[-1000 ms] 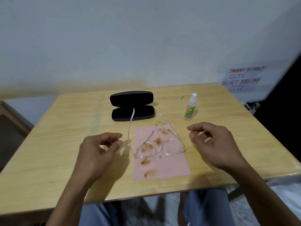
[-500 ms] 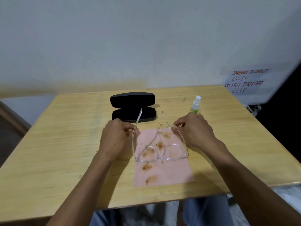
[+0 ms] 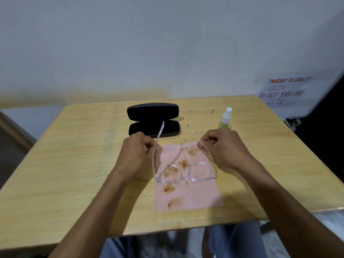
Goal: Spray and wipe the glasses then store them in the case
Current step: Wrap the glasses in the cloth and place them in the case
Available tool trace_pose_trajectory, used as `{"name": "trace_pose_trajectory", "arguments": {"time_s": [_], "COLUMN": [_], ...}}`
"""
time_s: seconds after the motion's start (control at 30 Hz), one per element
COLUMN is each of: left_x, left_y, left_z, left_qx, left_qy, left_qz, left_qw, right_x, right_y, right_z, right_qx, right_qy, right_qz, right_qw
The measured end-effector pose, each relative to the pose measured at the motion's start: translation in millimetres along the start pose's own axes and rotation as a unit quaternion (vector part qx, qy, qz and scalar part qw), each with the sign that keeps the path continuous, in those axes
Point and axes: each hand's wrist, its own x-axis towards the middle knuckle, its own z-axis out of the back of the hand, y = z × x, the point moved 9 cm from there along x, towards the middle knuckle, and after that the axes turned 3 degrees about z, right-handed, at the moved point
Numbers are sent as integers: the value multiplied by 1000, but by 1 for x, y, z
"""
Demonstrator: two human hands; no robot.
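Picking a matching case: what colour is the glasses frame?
Clear, see-through plastic glasses, seen best in the head view.

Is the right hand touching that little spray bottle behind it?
Cannot tell: in the head view the right hand hides the spray bottle's base, so no gap or contact shows.

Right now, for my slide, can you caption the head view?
Left hand and right hand pinch the clear glasses' temples over a stained pink cloth; open black case and spray bottle behind.

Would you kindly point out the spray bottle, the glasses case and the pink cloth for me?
spray bottle (image 3: 222, 122), head view, on its green label.
glasses case (image 3: 152, 111), head view, on the raised black lid.
pink cloth (image 3: 197, 196), head view, on a bare patch near its front edge.
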Motion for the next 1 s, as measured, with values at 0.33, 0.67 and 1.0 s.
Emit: {"name": "trace_pose_trajectory", "arguments": {"time_s": [0.33, 0.67, 1.0], "left_x": [-34, -39, -47], "left_y": [21, 11, 10], "left_z": [-6, -14, -14], "left_qx": [-220, -148, -173], "left_qy": [218, 303, 297], "left_qz": [68, 53, 72], "left_qw": [949, 940, 936], "right_x": [-33, -42, -37], "right_y": [1, -3, -8], "right_z": [9, -9, 6], "right_qx": [129, 86, 95], "right_qy": [153, 269, 159], "right_qz": [38, 7, 10], "right_qw": [979, 959, 983]}}
